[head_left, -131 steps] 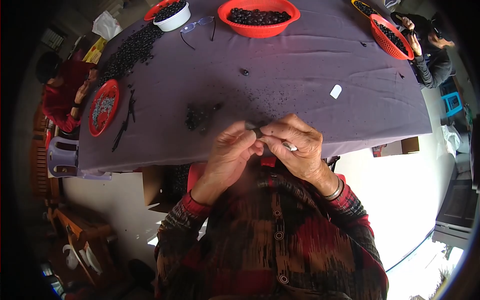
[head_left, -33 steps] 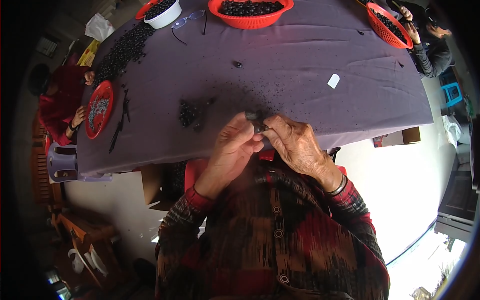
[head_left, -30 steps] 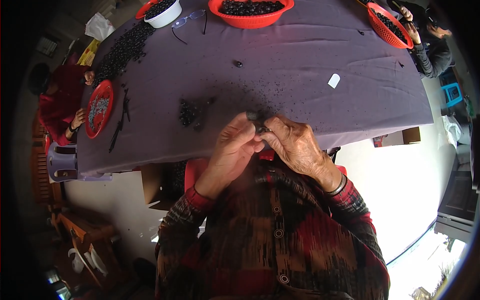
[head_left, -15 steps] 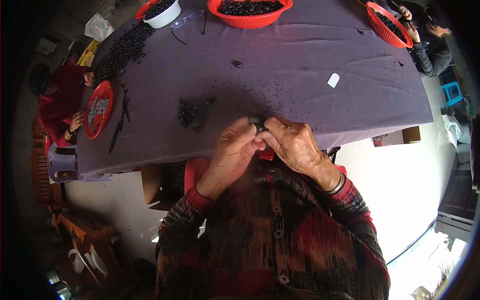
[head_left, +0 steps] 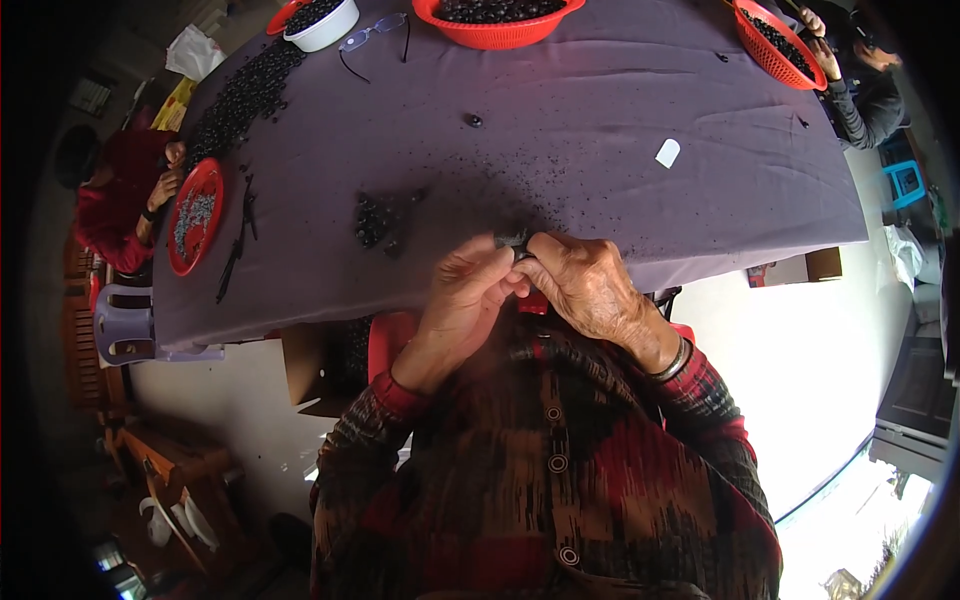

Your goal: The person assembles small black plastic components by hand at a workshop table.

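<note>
My left hand (head_left: 468, 282) and my right hand (head_left: 592, 285) meet just over the table's near edge, thumbs and fingers pinched together. Between their fingertips is a small dark piece (head_left: 512, 240); the fingers cover most of it, and its kind cannot be told. A bangle (head_left: 682, 358) circles my right wrist. On the purple-grey cloth to the left of my hands lies a small heap of round black pieces (head_left: 378, 222). Dark crumbs (head_left: 500, 183) are scattered beyond my fingers, with a single round black piece (head_left: 474, 120) farther off.
Red baskets (head_left: 500, 35) of black pieces and a white bowl (head_left: 325, 32) stand at the far side, near glasses (head_left: 372, 38). A black spread (head_left: 240, 105), a red tray (head_left: 200, 215) and dark tools (head_left: 240, 240) lie left. Co-workers sit on both sides; a white tag (head_left: 668, 153) lies right.
My hands stay nearly in place, with a slight shift of the fingers on the dark piece. The co-worker at left has brought a hand from beside the red tray up toward the black spread.
</note>
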Motion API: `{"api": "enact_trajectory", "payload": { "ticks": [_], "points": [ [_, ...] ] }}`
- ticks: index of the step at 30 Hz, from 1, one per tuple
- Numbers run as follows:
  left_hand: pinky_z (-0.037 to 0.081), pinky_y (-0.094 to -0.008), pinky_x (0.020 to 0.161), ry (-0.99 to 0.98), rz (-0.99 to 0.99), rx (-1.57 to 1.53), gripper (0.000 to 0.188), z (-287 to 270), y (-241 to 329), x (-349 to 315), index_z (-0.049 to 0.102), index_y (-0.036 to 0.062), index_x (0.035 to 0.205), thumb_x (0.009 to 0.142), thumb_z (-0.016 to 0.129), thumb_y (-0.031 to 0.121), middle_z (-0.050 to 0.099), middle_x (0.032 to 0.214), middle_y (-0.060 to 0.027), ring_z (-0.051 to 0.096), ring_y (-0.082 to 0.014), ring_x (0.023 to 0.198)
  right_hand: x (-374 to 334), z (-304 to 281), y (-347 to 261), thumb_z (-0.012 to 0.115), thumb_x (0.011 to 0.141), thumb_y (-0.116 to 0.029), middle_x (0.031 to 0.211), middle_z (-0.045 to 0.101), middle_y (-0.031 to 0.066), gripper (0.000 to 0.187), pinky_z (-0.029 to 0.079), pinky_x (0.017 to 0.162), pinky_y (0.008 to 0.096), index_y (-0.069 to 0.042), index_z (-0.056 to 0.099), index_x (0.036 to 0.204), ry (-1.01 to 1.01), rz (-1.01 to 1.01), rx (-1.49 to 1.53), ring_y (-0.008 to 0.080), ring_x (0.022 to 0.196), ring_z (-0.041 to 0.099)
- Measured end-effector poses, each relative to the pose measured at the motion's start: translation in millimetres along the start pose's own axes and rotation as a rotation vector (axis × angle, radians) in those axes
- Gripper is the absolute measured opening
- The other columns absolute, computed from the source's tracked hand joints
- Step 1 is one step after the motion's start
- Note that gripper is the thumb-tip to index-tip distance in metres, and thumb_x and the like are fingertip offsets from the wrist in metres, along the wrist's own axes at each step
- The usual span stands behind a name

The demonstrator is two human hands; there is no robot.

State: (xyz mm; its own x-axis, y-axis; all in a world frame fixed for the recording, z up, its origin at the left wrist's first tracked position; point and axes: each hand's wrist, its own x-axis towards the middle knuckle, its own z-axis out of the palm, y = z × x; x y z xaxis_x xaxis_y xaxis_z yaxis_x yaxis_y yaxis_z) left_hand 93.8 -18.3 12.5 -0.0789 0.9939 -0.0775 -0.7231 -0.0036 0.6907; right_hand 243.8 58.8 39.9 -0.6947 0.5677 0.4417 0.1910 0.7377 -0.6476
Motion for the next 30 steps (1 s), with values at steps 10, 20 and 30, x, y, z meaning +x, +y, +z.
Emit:
{"api": "enact_trajectory", "payload": {
  "ticks": [10,20,30],
  "points": [
    [0.046,-0.0282,0.069,0.015,-0.033,-0.108,0.006,5,-1,1,0.062,0.0106,0.087,0.091,0.057,0.010,0.060,0.080,0.0003,0.055,-0.0096,0.074,0,-1,2,0.063,0.087,-0.016,0.069,0.060,0.0113,0.017,0.047,0.052,0.0365,-0.003,0.055,0.079,0.019,0.004,-0.111,0.0312,0.061,0.061],
    [0.040,-0.0260,0.067,0.039,-0.053,-0.039,0.019,18,8,3,0.055,0.0109,0.112,0.093,0.055,0.013,0.055,0.084,0.0036,0.048,-0.0076,0.075,4,-7,4,0.067,0.083,-0.008,0.074,0.061,0.0062,0.013,0.046,0.058,0.0260,0.000,0.064,0.093,0.162,0.096,0.389,0.0126,0.059,0.056],
    [0.040,-0.0232,0.063,-0.204,-0.238,-0.144,0.036,3,4,3,0.046,0.0109,0.124,0.091,0.057,0.013,0.053,0.089,0.0017,0.046,-0.0067,0.070,6,-18,1,0.067,0.085,-0.012,0.072,0.065,0.0029,0.012,0.045,0.056,0.0230,0.000,0.069,0.088,-0.166,0.527,1.063,0.0066,0.060,0.054]
  ]
}}
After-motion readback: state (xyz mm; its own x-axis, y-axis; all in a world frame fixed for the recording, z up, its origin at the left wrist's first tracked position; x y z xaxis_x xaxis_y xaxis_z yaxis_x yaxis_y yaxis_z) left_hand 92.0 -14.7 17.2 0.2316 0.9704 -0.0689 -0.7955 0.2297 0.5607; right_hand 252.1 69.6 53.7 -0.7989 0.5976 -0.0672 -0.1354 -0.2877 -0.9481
